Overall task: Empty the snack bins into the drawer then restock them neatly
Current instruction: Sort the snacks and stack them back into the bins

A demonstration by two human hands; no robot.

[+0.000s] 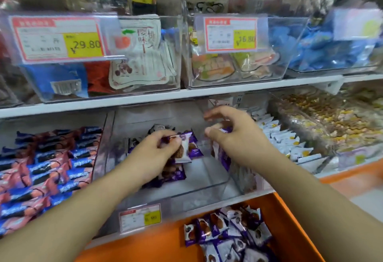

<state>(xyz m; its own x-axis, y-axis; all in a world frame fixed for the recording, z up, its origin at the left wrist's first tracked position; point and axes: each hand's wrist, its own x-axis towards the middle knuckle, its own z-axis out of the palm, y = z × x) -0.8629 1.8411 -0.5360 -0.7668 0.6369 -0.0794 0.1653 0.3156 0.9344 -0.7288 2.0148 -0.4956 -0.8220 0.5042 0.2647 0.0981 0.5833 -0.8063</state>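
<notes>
Both hands reach into the clear bin [207, 187]: left hand [157, 149] clamped on a purple snack packet [185, 147], right hand [234, 135] pinching another packet [224, 130] near the bin's right wall.

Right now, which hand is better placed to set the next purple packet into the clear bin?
Left. The left hand already pinches a purple packet above the clear bin; the right hand is beside the bin's right wall.
</notes>
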